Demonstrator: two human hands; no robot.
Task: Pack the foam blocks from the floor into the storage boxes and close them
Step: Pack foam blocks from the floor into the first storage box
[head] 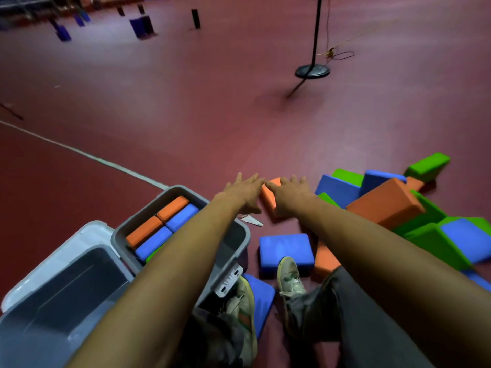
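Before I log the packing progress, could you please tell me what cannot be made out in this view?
Head view: orange block, mostly covered by the left hand and right hand; any grip is unclear.
Head view: packed storage box, near half hidden by the left forearm.
Head view: second box, cut off by the lower left edge.
Head view: far blue items, blurred and too small to identify.

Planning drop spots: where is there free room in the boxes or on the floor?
Free: near gray box looks bare inside; red floor beyond left hand and right hand, between white line and stand base. Crowded: far gray box holds blocks at its far end; block pile beside the right hand.
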